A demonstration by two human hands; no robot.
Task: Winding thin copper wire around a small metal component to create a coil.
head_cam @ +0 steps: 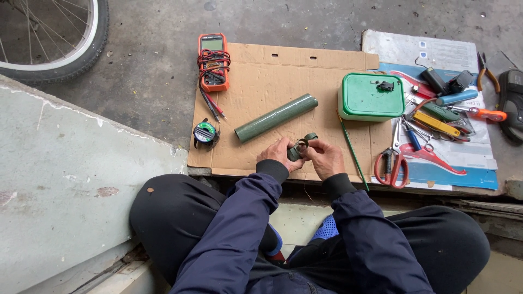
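Your left hand (278, 154) and right hand (325, 158) both pinch a small dark green sleeve piece (298, 148), fingers closed on it, above the near edge of the cardboard sheet (261, 76), just below the long green tube (276, 117) and left of the red-handled scissors (391, 163).

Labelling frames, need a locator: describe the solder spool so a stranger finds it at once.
Start at the flat sheet of cardboard on the concrete floor, and go to its left edge below the orange multimeter. The solder spool lies there, half off the cardboard, to the left of the long green tube. It is the only small round black reel with a green centre.
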